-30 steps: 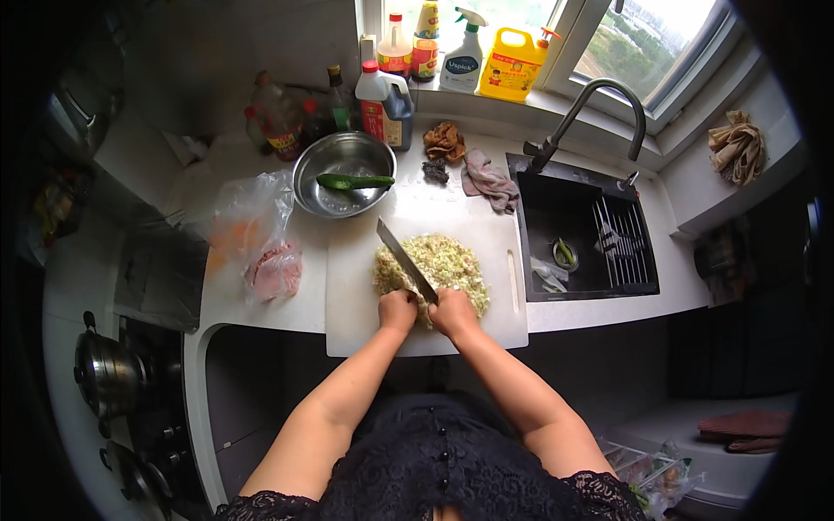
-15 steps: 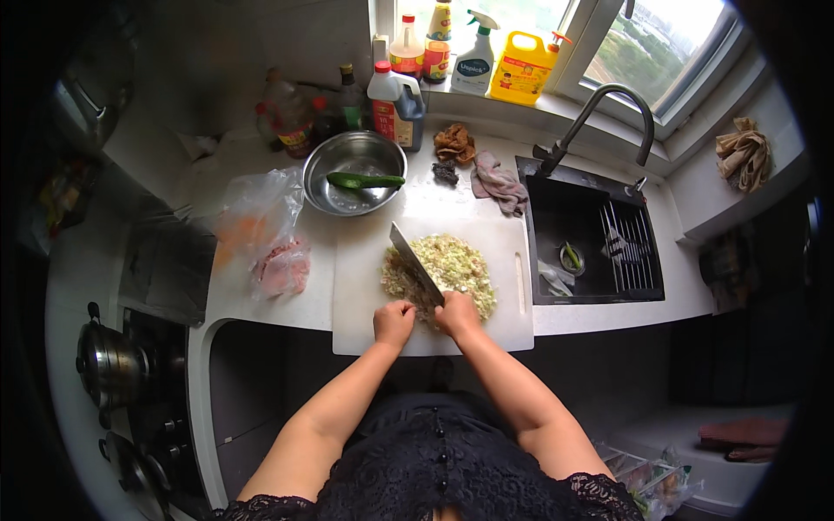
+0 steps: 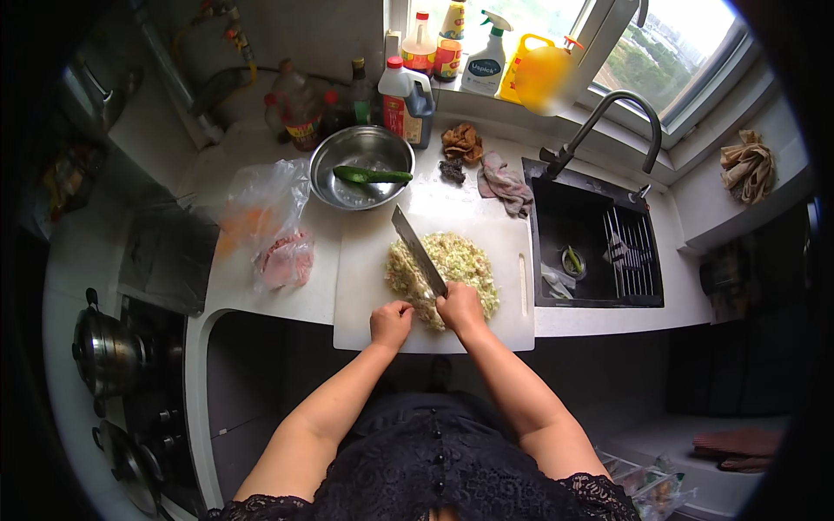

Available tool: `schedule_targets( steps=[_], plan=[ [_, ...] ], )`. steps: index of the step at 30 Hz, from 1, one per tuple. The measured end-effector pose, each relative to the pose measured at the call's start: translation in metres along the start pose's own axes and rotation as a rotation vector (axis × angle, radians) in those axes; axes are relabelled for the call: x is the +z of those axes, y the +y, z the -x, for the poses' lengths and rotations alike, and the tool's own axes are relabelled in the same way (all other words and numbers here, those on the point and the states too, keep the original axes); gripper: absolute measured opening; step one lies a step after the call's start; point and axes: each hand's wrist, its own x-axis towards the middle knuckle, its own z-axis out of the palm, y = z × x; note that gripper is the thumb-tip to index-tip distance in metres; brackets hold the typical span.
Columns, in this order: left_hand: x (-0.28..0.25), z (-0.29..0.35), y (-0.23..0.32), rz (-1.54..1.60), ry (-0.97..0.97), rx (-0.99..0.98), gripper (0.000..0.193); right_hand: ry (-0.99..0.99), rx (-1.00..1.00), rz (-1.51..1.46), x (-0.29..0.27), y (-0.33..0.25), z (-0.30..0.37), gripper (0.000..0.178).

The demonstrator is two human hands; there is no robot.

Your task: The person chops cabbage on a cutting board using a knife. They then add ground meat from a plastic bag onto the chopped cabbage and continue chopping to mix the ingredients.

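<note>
My right hand (image 3: pixel 461 307) is closed around the handle of a cleaver (image 3: pixel 419 253). The blade slants away to the far left, over a heap of finely chopped pale green vegetable (image 3: pixel 465 262). This heap is spread on a white cutting board (image 3: pixel 360 291). By the board's near edge, left of the cleaver, my left hand (image 3: pixel 391 325) is curled into a loose fist, its fingertips close to the chopped bits. Nothing shows in that fist.
Behind the board stands a steel bowl (image 3: pixel 318 178) with a green cucumber-like vegetable (image 3: pixel 372 175). Bagged meat (image 3: pixel 287 260) lies left. A dark sink (image 3: pixel 556 234) and a crumpled cloth (image 3: pixel 504 184) are right. Bottles, including a large jug (image 3: pixel 407 102), line the back.
The cleaver and my right hand have moved slightly away from me over the heap. My left hand stays nearly in place. The whole view has shifted a little.
</note>
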Motion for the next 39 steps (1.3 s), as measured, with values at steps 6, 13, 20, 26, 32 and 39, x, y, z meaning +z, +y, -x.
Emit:
schedule_targets(
  steps=[6, 13, 20, 26, 32, 39],
  plan=[
    [0.001, 0.009, 0.014, 0.031, -0.032, 0.079, 0.012, -0.036, -0.014, 0.032, 0.0, 0.01, -0.009, 0.021],
    [0.017, 0.013, 0.028, -0.045, -0.058, 0.124, 0.012, 0.012, -0.023, 0.078, 0.001, 0.022, -0.009, 0.02],
    [0.025, 0.002, 0.032, -0.245, -0.189, 0.198, 0.009, 0.029, -0.01, 0.113, 0.002, 0.025, -0.004, 0.02],
    [0.028, -0.004, 0.036, -0.392, -0.285, 0.224, 0.008, 0.054, -0.034, 0.045, -0.017, 0.016, 0.004, 0.021],
    [0.026, -0.007, 0.032, -0.424, -0.341, 0.295, 0.02, 0.046, -0.019, 0.105, -0.004, 0.033, -0.004, 0.02],
    [0.018, -0.006, 0.029, -0.373, -0.323, 0.374, 0.018, 0.048, -0.007, 0.023, -0.007, 0.035, -0.004, 0.021]
  ],
)
